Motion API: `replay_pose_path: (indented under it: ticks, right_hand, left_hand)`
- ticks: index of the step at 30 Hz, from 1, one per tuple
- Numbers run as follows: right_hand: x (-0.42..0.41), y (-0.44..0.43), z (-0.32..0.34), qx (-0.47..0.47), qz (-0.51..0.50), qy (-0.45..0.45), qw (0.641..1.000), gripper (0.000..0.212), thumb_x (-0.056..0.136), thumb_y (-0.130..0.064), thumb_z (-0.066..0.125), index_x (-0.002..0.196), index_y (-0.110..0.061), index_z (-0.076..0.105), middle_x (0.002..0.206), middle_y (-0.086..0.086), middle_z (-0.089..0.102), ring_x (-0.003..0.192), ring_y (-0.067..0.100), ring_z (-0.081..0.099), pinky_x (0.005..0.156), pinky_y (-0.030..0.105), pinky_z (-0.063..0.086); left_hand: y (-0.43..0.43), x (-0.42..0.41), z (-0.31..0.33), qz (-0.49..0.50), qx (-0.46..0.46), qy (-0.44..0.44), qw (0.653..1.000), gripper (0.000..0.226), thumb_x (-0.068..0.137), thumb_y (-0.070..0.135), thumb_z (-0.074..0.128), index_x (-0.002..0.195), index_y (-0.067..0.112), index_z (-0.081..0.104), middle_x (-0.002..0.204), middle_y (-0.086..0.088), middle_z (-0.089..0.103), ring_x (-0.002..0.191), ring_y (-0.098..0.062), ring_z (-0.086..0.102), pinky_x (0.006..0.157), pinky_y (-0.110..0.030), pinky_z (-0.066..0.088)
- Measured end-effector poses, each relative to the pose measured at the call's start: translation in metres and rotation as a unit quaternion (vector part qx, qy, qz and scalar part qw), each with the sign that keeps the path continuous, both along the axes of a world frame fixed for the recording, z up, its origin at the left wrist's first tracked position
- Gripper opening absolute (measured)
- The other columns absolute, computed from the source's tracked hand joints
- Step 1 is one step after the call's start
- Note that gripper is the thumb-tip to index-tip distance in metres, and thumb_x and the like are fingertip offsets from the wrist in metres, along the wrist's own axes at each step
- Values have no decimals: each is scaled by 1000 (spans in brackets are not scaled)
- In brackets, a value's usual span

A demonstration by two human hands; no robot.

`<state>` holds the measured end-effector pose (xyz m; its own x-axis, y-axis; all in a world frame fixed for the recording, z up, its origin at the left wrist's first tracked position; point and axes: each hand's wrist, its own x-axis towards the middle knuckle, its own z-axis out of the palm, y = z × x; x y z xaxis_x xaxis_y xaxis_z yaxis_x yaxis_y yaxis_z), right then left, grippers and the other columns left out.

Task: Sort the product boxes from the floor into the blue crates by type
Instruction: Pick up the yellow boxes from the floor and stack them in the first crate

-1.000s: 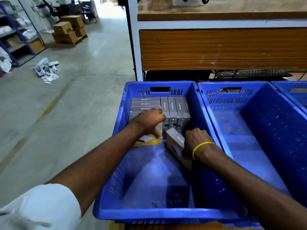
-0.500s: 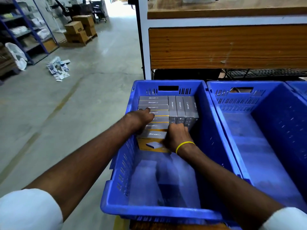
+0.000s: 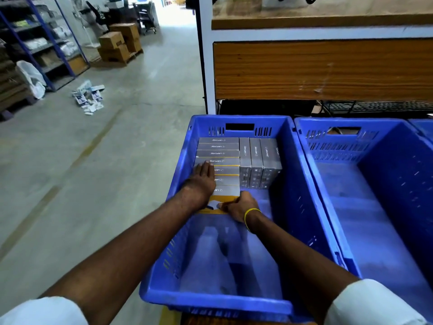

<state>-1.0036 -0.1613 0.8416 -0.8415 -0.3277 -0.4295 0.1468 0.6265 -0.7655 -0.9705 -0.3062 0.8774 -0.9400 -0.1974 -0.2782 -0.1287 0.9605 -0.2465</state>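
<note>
Left hand: your left hand (image 3: 203, 178) lies palm down and flat on the row of grey product boxes (image 3: 219, 160), fingers stretched out, gripping nothing
Right hand: your right hand (image 3: 241, 206) is curled around the near edge of the yellow-faced box (image 3: 225, 200) at the front of that row, thumb on its face; a yellow band (image 3: 251, 213) circles your wrist
Row of boxes: the grey boxes stand on edge in the far left part of the left blue crate (image 3: 218, 299), packed one against the other from the far wall towards you
Side group: three more grey boxes (image 3: 257, 158) stand crosswise just to the right of the row, touching it
Near half of the crate: bare floor of the crate shows in front of your hands
Second crate: the middle blue crate (image 3: 325, 188) sits right beside the first, rims touching
Boxes on the floor: a small pile of white and blue product boxes (image 3: 88, 98) lies on the concrete floor (image 3: 105, 160) well away to your left, near the blue shelving (image 3: 46, 43)
Behind the crates: a wooden rack (image 3: 316, 69) with a white frame
</note>
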Motion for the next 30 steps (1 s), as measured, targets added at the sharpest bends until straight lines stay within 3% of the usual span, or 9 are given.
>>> replay_pose_path:
  ticks: [5,8,11,14,19,21,24,27,30]
  right_hand:
    - [-7,-3,-16,-14,29,-7,999,39,63,-29,83,98,-16,73,88,-1,74,85,16,69,69,25,52]
    - [-15,-6,-26,-61,13,-38,997,47,48,-12,71,94,-10,62,76,10,73,67,29,70,61,44,60]
    - [-12,-6,-7,-126,-2,-47,991,59,66,13,61,117,-7,37,77,17,65,52,26,61,41,32,51]
    - [-11,-9,-5,-192,-16,-49,980,61,69,23,51,123,-3,40,77,15,63,40,10,56,36,24,42]
    - [-16,-11,-21,-226,-10,-46,973,75,53,12,58,125,-9,49,97,12,73,73,18,68,58,39,60]
    - [-19,-9,-24,-186,7,-53,981,76,49,1,68,123,-12,51,99,10,74,83,23,70,71,48,61]
    - [-13,6,7,31,71,78,994,68,56,-27,81,115,-15,48,108,9,70,99,29,68,77,38,56]
    - [-19,24,40,238,192,256,917,41,82,-27,71,117,-11,58,118,16,62,112,37,61,83,39,52]
    - [-45,33,53,288,198,439,827,34,85,-18,69,115,-10,57,114,17,60,108,37,59,86,44,51]
  left_hand:
    - [0,-2,-11,13,14,12,1000,120,80,28,78,150,-13,-11,161,-30,-7,151,-44,0,123,-49,10]
    - [5,2,-12,18,37,43,998,132,75,36,83,153,-4,-15,164,-19,-14,152,-35,-8,124,-46,5]
    - [7,-3,-13,13,45,59,997,132,73,29,82,153,-1,-19,163,-17,-18,152,-33,-13,124,-47,4]
    - [5,-9,-17,18,53,41,998,137,71,33,85,151,-1,-21,162,-17,-22,151,-35,-14,123,-50,4]
    - [4,-10,-25,14,41,54,998,127,76,28,77,151,-2,-22,161,-20,-23,150,-37,-16,123,-52,2]
    - [3,-10,-23,12,57,50,997,127,78,33,76,150,-3,-23,160,-20,-25,150,-37,-18,123,-51,0]
    - [4,-10,-18,13,72,28,997,144,68,50,81,150,-3,-25,159,-21,-27,149,-37,-22,123,-51,-2]
    - [8,-13,-7,6,62,20,998,159,54,56,88,150,-1,-25,159,-20,-28,149,-35,-23,123,-50,-3]
    - [9,-20,2,-8,48,22,999,164,49,58,90,150,-1,-25,160,-19,-28,149,-33,-23,122,-48,-7]
